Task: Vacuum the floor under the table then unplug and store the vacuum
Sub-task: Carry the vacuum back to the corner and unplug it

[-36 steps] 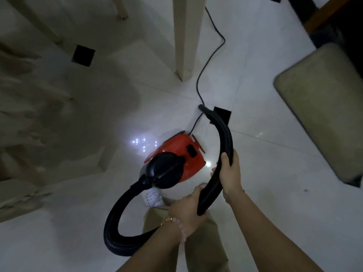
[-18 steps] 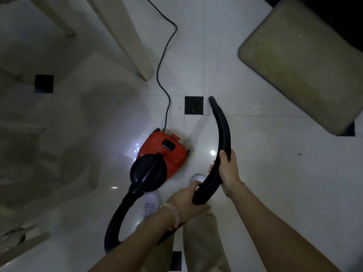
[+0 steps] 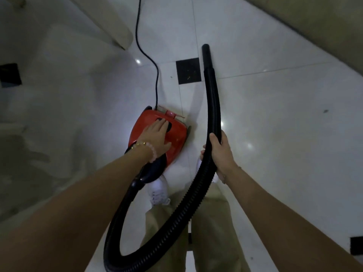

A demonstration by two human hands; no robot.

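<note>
A small red vacuum [image 3: 177, 138] with a black front sits on the white tiled floor just ahead of my feet. My left hand [image 3: 157, 137] lies flat on top of its red body, fingers over the black button area, holding nothing. My right hand [image 3: 221, 152] is closed around the black ribbed hose [image 3: 213, 107], whose rigid nozzle tip points away over the floor. The hose loops back low past my legs to the vacuum's front. The black power cord [image 3: 146, 54] runs from the vacuum's rear up out of view.
A pale table leg [image 3: 115, 26] stands at the upper left beside the cord. A beige mat [image 3: 314, 26] covers the upper right corner. Small black inset tiles [image 3: 188, 70] dot the floor. My white shoes and khaki trousers are below the vacuum.
My left hand has let go of the hose and reached forward onto the top of the vacuum. The view has tilted closer to the floor. The right hand keeps its grip.
</note>
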